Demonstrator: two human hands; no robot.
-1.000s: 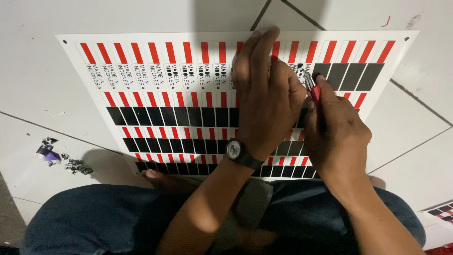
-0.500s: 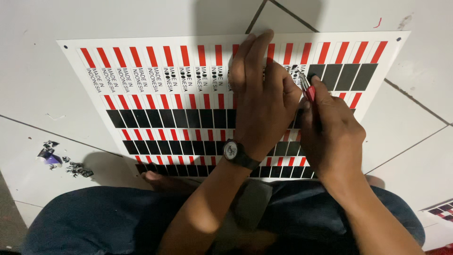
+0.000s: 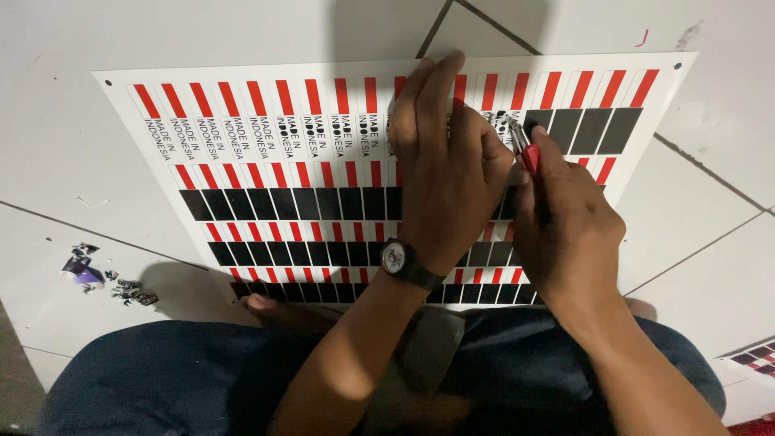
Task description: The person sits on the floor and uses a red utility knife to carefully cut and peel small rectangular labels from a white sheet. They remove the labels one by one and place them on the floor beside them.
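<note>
A large white sticker sheet (image 3: 266, 173) with rows of red slanted bars and black rectangles lies on the tiled floor in front of my knees. My left hand (image 3: 448, 173), a dark watch (image 3: 401, 260) on its wrist, presses flat on the sheet's upper middle with its fingers close together. My right hand (image 3: 565, 222) grips a small red-handled tool with a metal tip (image 3: 521, 144). The tip touches the sheet in the top row, just left of three black rectangles (image 3: 589, 129). My hands hide the sheet beneath them.
Small scraps of peeled black and purple sticker (image 3: 101, 274) lie on the floor tile at left. Another printed sheet's corner (image 3: 755, 355) shows at the lower right edge. My legs in dark blue trousers (image 3: 202, 379) fill the bottom of the view.
Both hands stay in place on the sheet; the tool tip has barely shifted. The whole view has drifted slightly.
</note>
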